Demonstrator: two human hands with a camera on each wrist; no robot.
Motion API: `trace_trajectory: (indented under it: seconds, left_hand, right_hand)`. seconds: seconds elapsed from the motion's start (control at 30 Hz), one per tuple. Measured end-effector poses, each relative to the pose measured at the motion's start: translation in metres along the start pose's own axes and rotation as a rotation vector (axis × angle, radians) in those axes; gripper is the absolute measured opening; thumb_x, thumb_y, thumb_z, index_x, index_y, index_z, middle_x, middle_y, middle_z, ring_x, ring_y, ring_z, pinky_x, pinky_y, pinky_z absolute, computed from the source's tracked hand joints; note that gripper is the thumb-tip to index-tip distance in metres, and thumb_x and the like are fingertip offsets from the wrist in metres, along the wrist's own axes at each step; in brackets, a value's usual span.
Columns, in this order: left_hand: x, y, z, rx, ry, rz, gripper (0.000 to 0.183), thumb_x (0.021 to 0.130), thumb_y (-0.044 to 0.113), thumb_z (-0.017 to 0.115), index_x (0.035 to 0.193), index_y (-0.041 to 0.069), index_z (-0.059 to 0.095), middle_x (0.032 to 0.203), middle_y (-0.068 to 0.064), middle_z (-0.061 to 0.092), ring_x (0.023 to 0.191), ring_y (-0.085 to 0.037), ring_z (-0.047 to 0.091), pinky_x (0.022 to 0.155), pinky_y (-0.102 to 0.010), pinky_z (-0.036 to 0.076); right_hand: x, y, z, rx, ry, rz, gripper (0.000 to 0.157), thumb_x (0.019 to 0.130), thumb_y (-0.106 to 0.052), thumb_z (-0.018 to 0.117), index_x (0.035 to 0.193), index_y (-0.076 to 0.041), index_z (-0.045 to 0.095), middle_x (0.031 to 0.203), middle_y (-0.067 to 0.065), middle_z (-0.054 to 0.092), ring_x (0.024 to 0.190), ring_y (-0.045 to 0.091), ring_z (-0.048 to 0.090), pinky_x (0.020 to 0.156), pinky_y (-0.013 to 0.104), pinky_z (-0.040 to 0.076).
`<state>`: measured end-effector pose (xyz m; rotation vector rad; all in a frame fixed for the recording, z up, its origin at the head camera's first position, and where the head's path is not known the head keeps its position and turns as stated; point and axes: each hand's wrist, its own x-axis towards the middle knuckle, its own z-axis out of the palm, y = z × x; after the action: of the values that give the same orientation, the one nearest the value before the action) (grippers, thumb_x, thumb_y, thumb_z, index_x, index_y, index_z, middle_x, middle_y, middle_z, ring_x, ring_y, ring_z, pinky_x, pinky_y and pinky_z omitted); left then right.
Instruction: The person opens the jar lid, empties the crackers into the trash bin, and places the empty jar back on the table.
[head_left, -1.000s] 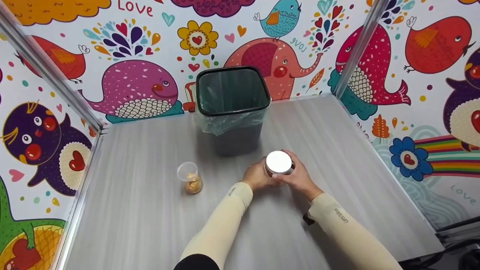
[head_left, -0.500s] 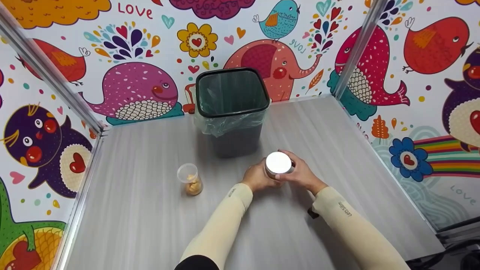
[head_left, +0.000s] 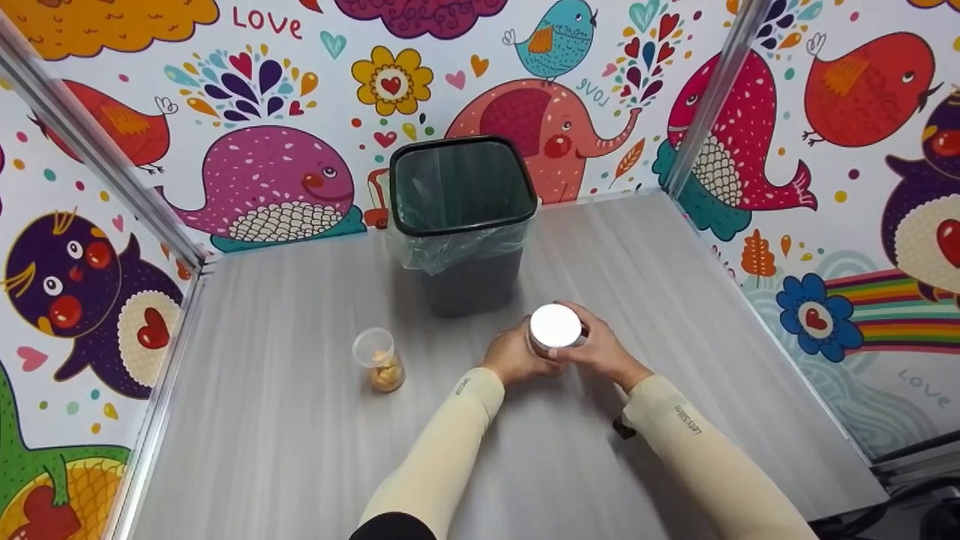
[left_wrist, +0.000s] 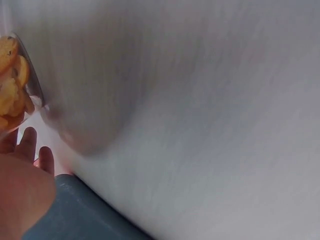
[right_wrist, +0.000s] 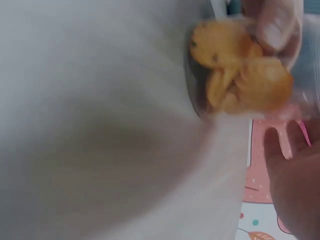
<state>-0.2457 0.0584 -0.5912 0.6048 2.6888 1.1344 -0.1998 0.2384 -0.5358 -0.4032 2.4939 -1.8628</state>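
Observation:
A clear jar with round golden crackers inside is held upright a little above the table. Its round lid shines bright white in the head view. My left hand grips the jar's body from the left; its thumb shows across the wall in the right wrist view. On the other side, my right hand holds the lid's rim between thumb and fingers. Only part of the jar enters the left wrist view, at the left edge. Some fingers are hidden behind the jar.
A dark bin with a clear liner stands beyond the hands, against the patterned wall. To the left, an open clear plastic jar with yellowish pieces stands on the grey table. Printed panels enclose the left, back and right sides.
My right wrist and forearm have swung slightly outward to the right, with the hand still at the lid. The jar and my left hand hold almost the same place.

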Motion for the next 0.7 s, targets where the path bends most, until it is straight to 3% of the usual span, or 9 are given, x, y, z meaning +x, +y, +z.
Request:
trace_trajectory:
  seconds: [0.13, 0.43, 0.7]
  left_hand:
    - [0.0, -0.001, 0.0, 0.009, -0.005, -0.002, 0.095, 0.063, 0.046, 0.091, 0.143, 0.014, 0.05, 0.13, -0.003, 0.064, 0.117, -0.015, 0.06, 0.1, -0.032, 0.046]
    - [0.002, -0.002, -0.002, 0.022, 0.02, 0.025, 0.095, 0.062, 0.049, 0.09, 0.141, 0.013, 0.052, 0.127, -0.004, 0.066, 0.115, -0.017, 0.061, 0.099, -0.032, 0.046]
    - [0.0, -0.003, 0.001, -0.002, 0.012, 0.006, 0.093, 0.061, 0.045, 0.093, 0.14, 0.016, 0.053, 0.127, -0.002, 0.066, 0.115, -0.017, 0.061, 0.099, -0.034, 0.046]
  right_hand:
    - [0.0, -0.001, -0.003, -0.007, -0.029, -0.001, 0.087, 0.075, -0.004, 0.086, 0.147, 0.007, 0.039, 0.145, 0.02, 0.048, 0.131, 0.035, 0.045, 0.107, 0.055, 0.032]
    - [-0.003, -0.001, 0.008, -0.029, 0.075, -0.013, 0.089, 0.074, -0.008, 0.088, 0.147, 0.005, 0.04, 0.143, 0.02, 0.051, 0.13, 0.035, 0.047, 0.106, 0.053, 0.034]
    - [0.003, -0.004, -0.004, -0.005, -0.04, 0.019, 0.085, 0.073, -0.002, 0.087, 0.145, 0.006, 0.043, 0.14, 0.02, 0.053, 0.126, 0.035, 0.049, 0.104, 0.052, 0.035]
